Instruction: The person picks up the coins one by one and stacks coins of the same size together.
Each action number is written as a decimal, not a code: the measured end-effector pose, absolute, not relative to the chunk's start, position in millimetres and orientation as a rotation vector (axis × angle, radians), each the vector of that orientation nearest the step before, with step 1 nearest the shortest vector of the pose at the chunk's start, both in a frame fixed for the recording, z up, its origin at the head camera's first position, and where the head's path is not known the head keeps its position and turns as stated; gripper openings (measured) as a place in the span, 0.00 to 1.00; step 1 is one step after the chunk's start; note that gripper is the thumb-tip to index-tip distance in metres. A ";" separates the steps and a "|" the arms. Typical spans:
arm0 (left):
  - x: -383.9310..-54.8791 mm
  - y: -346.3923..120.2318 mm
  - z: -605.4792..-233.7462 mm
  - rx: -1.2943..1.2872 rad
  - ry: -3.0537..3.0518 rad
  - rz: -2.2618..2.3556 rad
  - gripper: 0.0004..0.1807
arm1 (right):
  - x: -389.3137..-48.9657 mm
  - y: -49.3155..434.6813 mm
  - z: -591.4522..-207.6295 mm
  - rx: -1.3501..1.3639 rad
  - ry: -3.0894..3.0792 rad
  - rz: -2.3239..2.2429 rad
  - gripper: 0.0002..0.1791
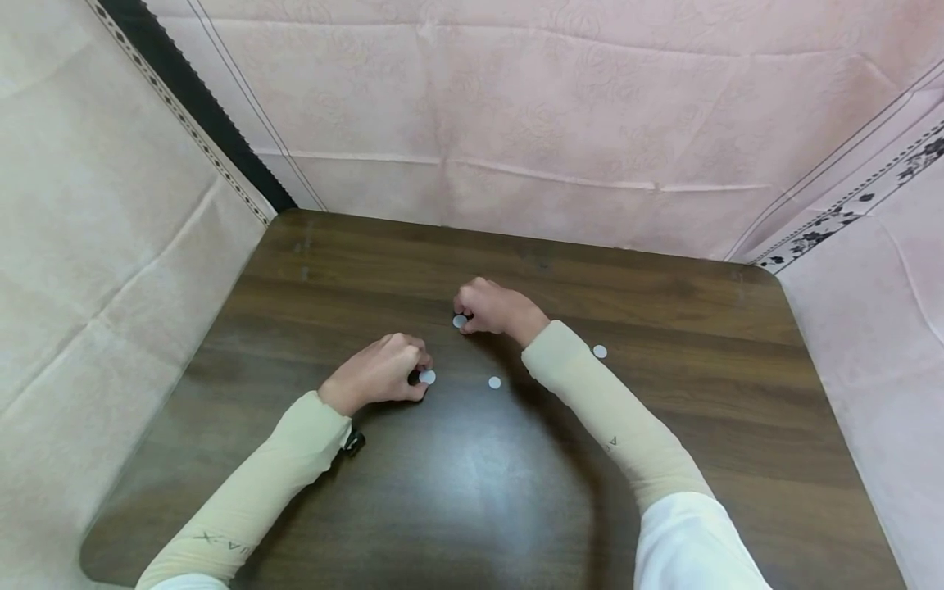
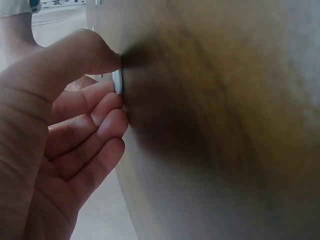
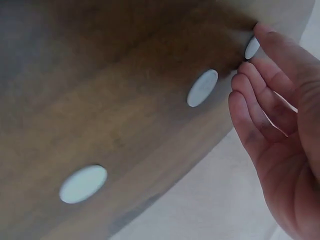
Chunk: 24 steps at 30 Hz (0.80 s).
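Observation:
My left hand (image 1: 383,369) is low over the brown tabletop, thumb and fingertips pinching a small flat white disc (image 1: 428,377) by its edges. In the left wrist view that disc (image 2: 117,81) lies flat against the wood between thumb and index finger. Farther back and to the right, my right hand (image 1: 497,310) pinches another white disc (image 1: 460,321), which also appears in the right wrist view as a disc (image 3: 252,48) at the fingertips, on the table. One loose white disc (image 1: 495,383) lies between the forearms; another disc (image 1: 601,351) lies beside the right forearm.
The dark wooden table (image 1: 701,393) has rounded corners. A pale pink cloth (image 1: 546,123) hangs behind its far edge, and light cloth (image 1: 96,270) borders the left side. A small black device (image 1: 354,442) shows at the left wrist.

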<state>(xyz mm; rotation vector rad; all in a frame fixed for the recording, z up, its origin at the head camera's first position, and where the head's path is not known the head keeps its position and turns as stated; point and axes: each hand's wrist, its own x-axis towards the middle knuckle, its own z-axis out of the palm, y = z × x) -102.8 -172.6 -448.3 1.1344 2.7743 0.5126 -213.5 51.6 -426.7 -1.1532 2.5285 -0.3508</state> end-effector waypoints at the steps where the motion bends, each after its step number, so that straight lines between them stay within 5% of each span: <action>1: -103.0 -172.7 -448.6 1.136 2.771 0.514 0.03 | -213.4 50.3 -425.7 -1.161 2.525 -0.336 0.09; 24: -103.5 -173.4 -448.0 1.150 2.763 0.529 0.03 | -227.3 35.4 -413.3 -1.067 2.480 -0.115 0.13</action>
